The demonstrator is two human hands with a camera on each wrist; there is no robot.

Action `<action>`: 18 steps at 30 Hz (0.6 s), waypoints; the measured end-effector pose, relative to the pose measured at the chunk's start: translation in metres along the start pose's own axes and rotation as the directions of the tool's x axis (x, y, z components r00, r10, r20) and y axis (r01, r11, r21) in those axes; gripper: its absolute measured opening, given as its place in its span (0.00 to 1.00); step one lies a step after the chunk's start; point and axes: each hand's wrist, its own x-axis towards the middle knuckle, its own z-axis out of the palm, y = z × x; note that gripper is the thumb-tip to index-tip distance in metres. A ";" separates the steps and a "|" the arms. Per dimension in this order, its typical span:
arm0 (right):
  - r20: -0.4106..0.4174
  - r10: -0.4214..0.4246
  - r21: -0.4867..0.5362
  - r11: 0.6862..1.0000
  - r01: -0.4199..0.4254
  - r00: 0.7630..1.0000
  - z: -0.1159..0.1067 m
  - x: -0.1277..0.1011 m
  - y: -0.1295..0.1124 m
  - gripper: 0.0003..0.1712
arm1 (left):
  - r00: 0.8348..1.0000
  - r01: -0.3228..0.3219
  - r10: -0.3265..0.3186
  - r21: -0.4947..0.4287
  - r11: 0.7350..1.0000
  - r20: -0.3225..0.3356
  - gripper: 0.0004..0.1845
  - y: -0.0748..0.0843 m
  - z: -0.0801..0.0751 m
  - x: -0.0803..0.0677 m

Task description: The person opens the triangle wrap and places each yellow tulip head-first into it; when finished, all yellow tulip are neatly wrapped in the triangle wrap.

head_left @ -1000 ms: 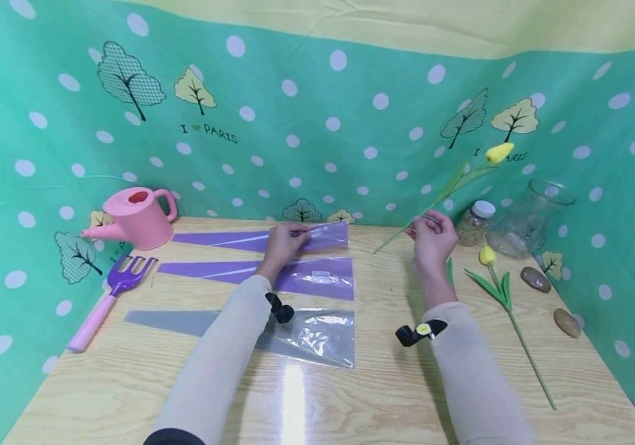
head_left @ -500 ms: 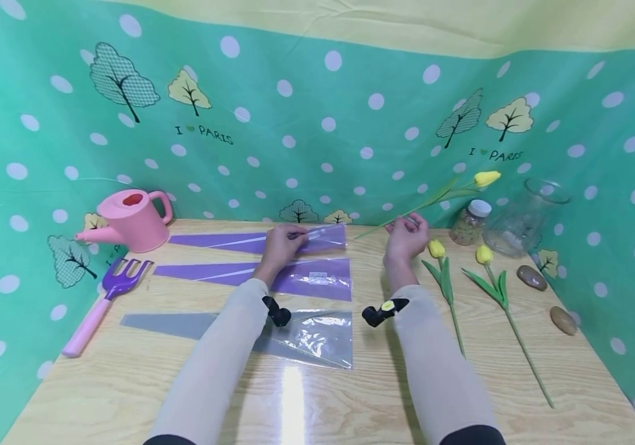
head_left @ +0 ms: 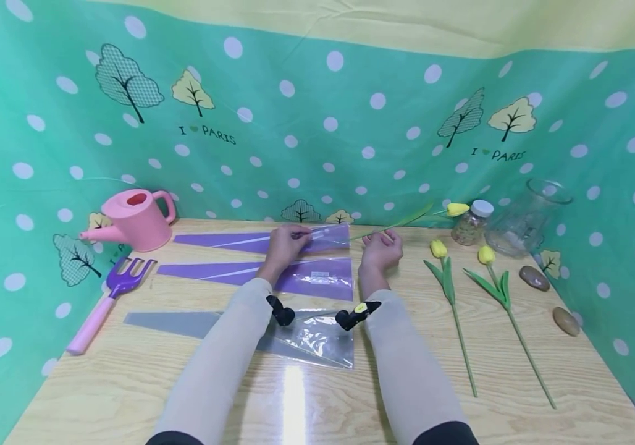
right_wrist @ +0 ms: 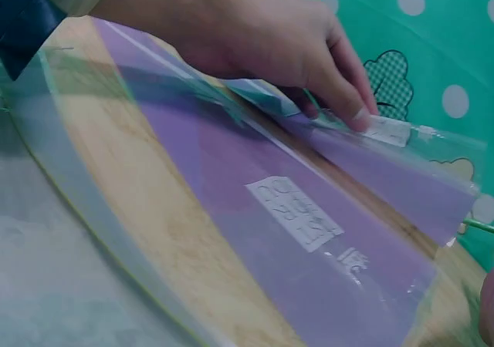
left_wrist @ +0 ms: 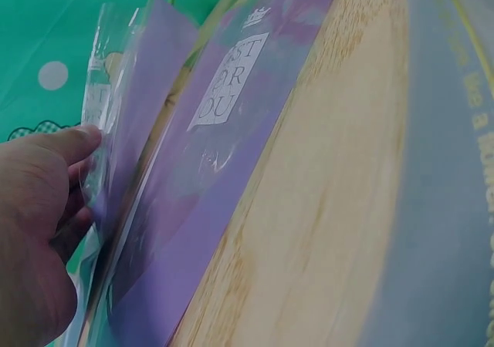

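My left hand (head_left: 285,246) pinches the clear upper film of the far purple flower sleeve (head_left: 228,241), near its wide right end. In the left wrist view, thumb and fingers hold this film (left_wrist: 99,108) lifted off the table. My right hand (head_left: 380,252) holds a yellow tulip (head_left: 456,209) by its green stem, bloom pointing right. The stem's tip (right_wrist: 480,225) is right at the wide mouth of the sleeve in the right wrist view. A second purple sleeve (head_left: 328,284) lies just in front, and a grey sleeve (head_left: 178,322) lies nearer me.
Two more yellow tulips (head_left: 448,290) lie on the right, near two brown stones (head_left: 566,321). Behind stand a white-lidded jar (head_left: 470,225) and a glass vase (head_left: 523,222). A pink watering can (head_left: 141,219) and a purple hand fork (head_left: 121,279) are on the left.
My right hand has moved left with the tulip, lowering it so the stem lies flatter and its tip reaches the far sleeve. My left hand has stayed on the film.
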 end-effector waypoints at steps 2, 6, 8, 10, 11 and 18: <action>-0.008 0.008 -0.008 1.000 -0.008 1.000 0.000 -0.004 0.002 0.24 | 1.000 0.000 0.000 0.004 1.000 -0.002 0.08 0.001 0.000 0.000; -0.034 0.009 -0.034 0.999 -0.010 0.999 0.001 -0.010 0.005 0.24 | 1.000 0.000 0.000 0.010 1.000 -0.006 0.08 0.000 0.000 0.000; -0.039 0.011 -0.055 0.998 -0.013 0.999 0.002 -0.013 0.007 0.24 | 1.000 0.001 -0.001 0.012 1.000 -0.006 0.08 -0.001 0.000 0.001; -0.044 0.007 -0.092 0.996 -0.011 0.999 0.003 -0.014 0.009 0.24 | 1.000 0.001 -0.001 0.005 1.000 -0.003 0.08 -0.002 0.001 0.001; -0.045 0.006 -0.113 0.994 -0.012 0.999 0.003 -0.014 0.010 0.24 | 1.000 0.002 -0.002 0.001 1.000 -0.001 0.08 -0.002 0.001 0.001; -0.072 -0.021 -0.188 0.982 0.007 0.997 0.004 -0.014 0.016 0.21 | 1.000 0.011 -0.011 -0.006 1.000 0.007 0.09 -0.003 0.004 0.001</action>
